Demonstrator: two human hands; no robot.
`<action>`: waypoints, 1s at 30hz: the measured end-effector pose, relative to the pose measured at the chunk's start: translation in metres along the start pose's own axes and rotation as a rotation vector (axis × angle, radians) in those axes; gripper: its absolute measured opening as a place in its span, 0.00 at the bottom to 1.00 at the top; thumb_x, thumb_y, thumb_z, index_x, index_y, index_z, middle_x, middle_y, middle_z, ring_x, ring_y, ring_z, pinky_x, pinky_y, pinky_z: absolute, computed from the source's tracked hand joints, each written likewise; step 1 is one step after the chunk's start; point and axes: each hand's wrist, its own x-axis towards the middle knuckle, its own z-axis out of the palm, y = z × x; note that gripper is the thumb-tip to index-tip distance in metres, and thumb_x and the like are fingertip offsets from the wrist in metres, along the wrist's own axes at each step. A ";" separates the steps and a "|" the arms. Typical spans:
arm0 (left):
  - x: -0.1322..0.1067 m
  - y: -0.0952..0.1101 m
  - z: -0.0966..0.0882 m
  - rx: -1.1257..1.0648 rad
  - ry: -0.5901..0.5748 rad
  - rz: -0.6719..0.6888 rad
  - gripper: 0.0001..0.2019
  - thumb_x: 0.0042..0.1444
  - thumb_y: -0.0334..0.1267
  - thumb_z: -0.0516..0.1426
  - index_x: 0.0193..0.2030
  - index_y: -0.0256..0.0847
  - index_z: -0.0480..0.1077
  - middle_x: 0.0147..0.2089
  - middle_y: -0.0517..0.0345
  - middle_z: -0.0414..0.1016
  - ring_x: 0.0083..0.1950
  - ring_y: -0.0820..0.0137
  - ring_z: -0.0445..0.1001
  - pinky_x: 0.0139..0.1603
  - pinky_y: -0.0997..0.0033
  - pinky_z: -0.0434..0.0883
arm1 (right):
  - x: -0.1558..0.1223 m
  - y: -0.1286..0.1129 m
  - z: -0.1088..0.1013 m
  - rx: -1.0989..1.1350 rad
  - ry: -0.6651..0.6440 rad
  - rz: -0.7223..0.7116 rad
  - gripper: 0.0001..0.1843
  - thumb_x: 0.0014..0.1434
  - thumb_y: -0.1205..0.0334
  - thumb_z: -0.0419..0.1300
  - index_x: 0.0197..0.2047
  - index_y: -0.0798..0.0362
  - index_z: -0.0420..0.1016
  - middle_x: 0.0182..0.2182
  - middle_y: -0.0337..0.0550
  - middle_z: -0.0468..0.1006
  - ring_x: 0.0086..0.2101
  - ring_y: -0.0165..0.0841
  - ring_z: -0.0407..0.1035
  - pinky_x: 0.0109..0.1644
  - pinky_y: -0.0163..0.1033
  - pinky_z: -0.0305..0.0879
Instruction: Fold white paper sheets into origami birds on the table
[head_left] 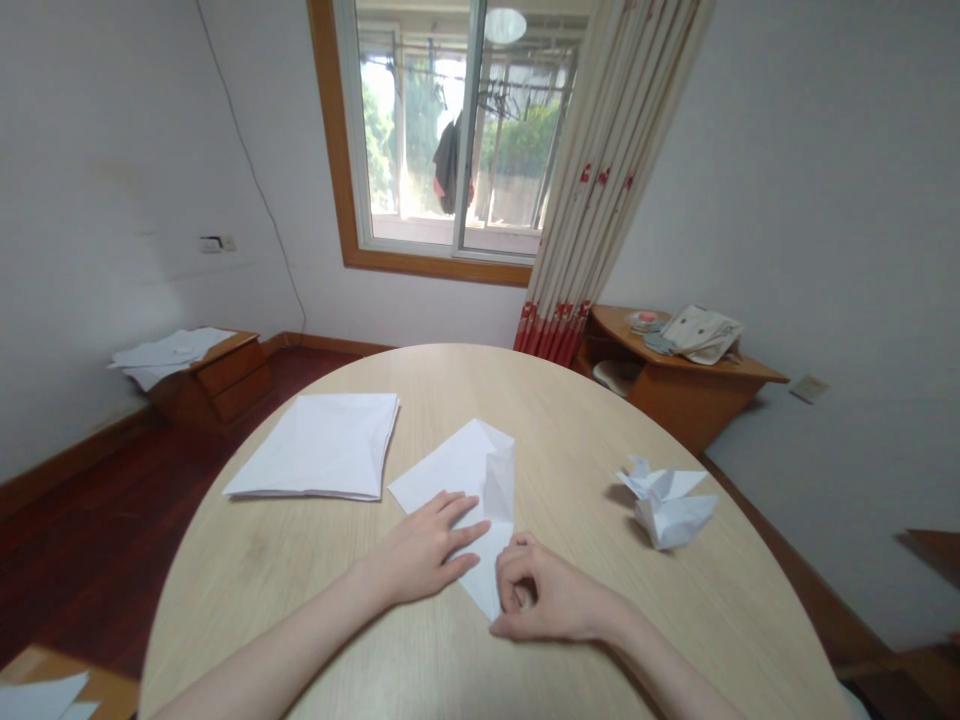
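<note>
A white sheet of paper [457, 470], partly folded with one flap standing up on its right side, lies on the round wooden table [315, 600] in front of me. My left hand [424, 545] lies flat on the sheet's near part, fingers stretched out and pressing it down. My right hand [544, 595] is curled, its fingertips pinching the sheet's near right edge beside the fold.
A stack of white sheets [319, 445] lies at the table's left. Folded paper shapes [667, 500] sit at its right. Low wooden cabinets stand at the left wall [217, 375] and under the curtain [675, 385]. A window [450, 130] is behind.
</note>
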 end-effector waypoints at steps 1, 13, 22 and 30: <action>0.000 0.000 0.001 0.005 0.000 0.003 0.19 0.64 0.42 0.53 0.61 0.44 0.65 0.67 0.46 0.60 0.66 0.53 0.59 0.64 0.48 0.59 | 0.001 0.002 0.001 -0.018 0.022 -0.010 0.16 0.46 0.66 0.69 0.18 0.53 0.64 0.20 0.27 0.67 0.26 0.25 0.64 0.50 0.40 0.56; 0.000 0.003 -0.002 -0.104 0.004 0.008 0.15 0.65 0.37 0.51 0.57 0.42 0.69 0.64 0.48 0.63 0.67 0.58 0.58 0.69 0.50 0.52 | 0.005 0.028 -0.004 -0.446 0.647 -0.208 0.10 0.66 0.63 0.52 0.33 0.52 0.71 0.32 0.40 0.76 0.37 0.33 0.69 0.51 0.46 0.51; 0.000 0.016 0.000 -0.114 -0.002 -0.027 0.23 0.59 0.49 0.58 0.56 0.38 0.65 0.63 0.44 0.65 0.67 0.55 0.57 0.69 0.47 0.49 | 0.007 0.039 0.002 -0.624 0.740 -0.125 0.11 0.64 0.64 0.52 0.47 0.48 0.72 0.45 0.46 0.74 0.47 0.40 0.64 0.50 0.46 0.58; -0.001 0.021 -0.003 -0.089 -0.016 -0.027 0.35 0.51 0.60 0.59 0.58 0.38 0.61 0.64 0.41 0.63 0.69 0.51 0.53 0.69 0.43 0.39 | 0.009 0.042 0.005 -0.727 0.786 -0.103 0.20 0.65 0.64 0.50 0.60 0.47 0.64 0.55 0.52 0.66 0.55 0.44 0.58 0.54 0.50 0.57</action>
